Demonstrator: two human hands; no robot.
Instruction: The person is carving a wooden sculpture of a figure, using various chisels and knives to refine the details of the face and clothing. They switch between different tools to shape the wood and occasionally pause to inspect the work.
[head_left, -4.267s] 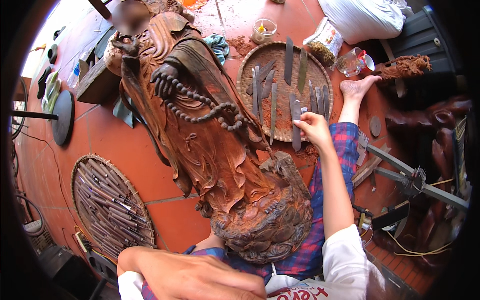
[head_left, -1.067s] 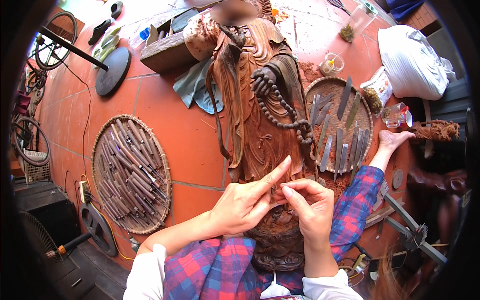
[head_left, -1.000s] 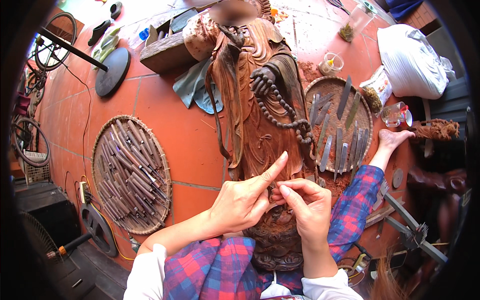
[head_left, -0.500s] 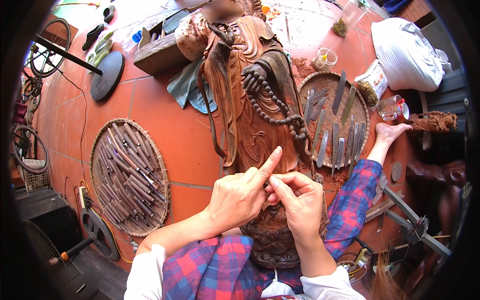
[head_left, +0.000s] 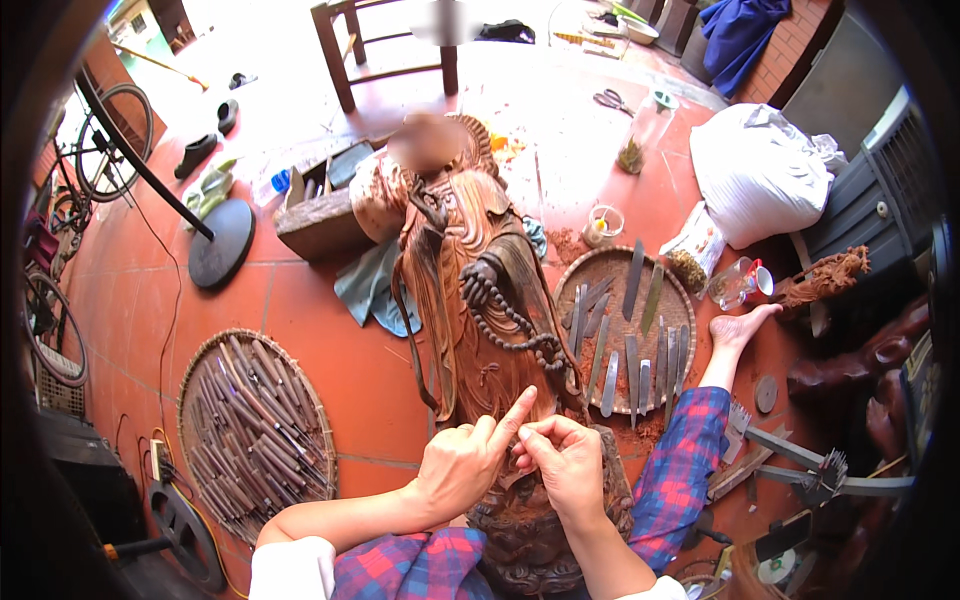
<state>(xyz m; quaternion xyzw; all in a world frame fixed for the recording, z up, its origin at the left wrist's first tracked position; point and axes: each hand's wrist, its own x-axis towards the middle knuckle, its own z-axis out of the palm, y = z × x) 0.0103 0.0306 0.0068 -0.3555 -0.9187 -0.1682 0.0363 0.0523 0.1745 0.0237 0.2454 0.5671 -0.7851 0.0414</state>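
Statue of carved wood lies before the person. Over its lower end, the left hand points one finger, others curled; the right hand pinches beside it, contents of both unclear. Right of the statue lie metal blades and an illegibly printed packet.

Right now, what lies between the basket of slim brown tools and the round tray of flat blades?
In the head view, red floor tiles and the carved statue lie between the basket and the tray.
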